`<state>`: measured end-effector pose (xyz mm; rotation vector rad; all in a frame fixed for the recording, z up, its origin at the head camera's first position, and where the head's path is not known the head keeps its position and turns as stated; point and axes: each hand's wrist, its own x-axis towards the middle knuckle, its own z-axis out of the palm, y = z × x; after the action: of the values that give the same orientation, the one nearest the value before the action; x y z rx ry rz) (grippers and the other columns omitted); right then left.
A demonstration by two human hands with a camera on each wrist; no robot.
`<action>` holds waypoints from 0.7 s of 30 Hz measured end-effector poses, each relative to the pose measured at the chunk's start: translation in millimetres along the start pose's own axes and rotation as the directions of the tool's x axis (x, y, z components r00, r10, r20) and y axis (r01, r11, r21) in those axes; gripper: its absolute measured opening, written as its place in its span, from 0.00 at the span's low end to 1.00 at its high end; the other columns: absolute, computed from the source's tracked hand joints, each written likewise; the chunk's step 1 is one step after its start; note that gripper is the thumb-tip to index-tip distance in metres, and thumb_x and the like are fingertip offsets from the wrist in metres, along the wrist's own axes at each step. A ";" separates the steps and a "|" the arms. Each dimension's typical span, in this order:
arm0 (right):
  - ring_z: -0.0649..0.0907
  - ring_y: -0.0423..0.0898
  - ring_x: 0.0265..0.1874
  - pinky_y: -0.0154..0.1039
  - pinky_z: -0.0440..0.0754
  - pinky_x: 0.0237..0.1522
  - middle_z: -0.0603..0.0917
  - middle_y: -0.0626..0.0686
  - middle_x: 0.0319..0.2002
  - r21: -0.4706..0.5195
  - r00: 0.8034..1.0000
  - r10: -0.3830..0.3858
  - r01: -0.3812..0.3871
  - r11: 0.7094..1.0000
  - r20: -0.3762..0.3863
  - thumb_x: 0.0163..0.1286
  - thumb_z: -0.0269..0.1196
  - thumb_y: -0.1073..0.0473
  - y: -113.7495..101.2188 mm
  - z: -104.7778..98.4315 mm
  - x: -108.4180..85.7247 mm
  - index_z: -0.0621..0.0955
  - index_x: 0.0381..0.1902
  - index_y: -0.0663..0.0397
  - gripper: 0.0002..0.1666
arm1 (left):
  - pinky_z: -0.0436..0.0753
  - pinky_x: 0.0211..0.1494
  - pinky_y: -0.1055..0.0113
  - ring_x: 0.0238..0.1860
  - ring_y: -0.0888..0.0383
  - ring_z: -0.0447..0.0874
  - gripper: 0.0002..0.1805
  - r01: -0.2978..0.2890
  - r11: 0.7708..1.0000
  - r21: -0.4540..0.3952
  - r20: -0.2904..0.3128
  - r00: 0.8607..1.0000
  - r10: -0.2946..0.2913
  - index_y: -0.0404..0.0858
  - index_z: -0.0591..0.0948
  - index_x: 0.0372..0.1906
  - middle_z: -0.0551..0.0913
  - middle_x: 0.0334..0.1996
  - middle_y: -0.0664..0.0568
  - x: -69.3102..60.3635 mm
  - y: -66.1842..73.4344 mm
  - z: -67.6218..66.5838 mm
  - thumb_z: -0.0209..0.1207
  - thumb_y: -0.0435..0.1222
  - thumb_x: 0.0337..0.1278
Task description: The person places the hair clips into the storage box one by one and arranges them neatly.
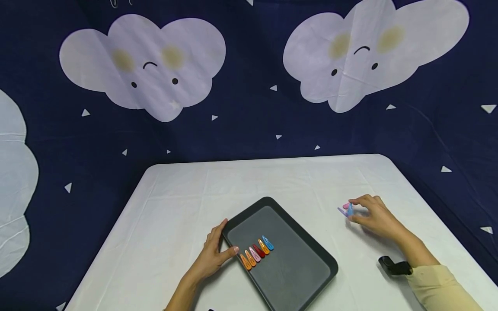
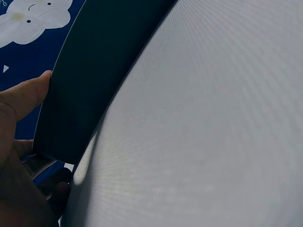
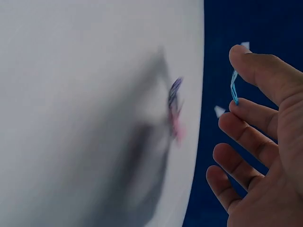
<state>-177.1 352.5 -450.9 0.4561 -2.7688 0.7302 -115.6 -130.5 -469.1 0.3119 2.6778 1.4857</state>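
Head view: table evenly bright, soft shadow on it beneath the right forearm. Wrist views: dimmer; tray near-black against the table, clips on the table blurred.

Through my head camera I see a dark blue cloth behind everything, lightly creased. It carries two big white clouds with upside-down faces and yellow cheeks, part of a third cloud at the left edge, and scattered small white triangles. In front of it I have a white table, rounded at its far corners, faintly creased on top, with soft shadows across it.
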 end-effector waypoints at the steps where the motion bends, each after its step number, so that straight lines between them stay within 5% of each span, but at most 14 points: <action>1: 0.67 0.43 0.43 0.35 0.64 0.41 0.80 0.55 0.46 0.002 1.000 -0.025 0.025 1.000 -0.016 0.52 0.72 0.53 -3.5 0.5 1.5 0.82 0.49 0.57 0.26 | 0.53 0.64 0.33 0.67 0.43 0.56 0.48 0.002 1.000 -0.002 0.000 1.000 -0.002 0.40 0.54 0.73 0.62 0.68 0.43 -0.1 -0.3 0.2 0.66 0.45 0.50; 21: 0.67 0.36 0.45 0.38 0.70 0.44 0.79 0.47 0.49 0.031 0.967 -0.254 0.253 0.967 0.001 0.51 0.73 0.53 -75.9 5.1 29.0 0.80 0.54 0.51 0.30 | 0.53 0.65 0.34 0.68 0.43 0.56 0.49 0.009 1.000 0.008 0.011 1.000 -0.009 0.40 0.53 0.74 0.61 0.69 0.42 -0.8 0.9 -0.7 0.66 0.45 0.51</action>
<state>-177.6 280.4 -413.2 0.8014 -2.6377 0.7096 -114.8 -130.7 -468.0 0.3079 2.6736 1.4665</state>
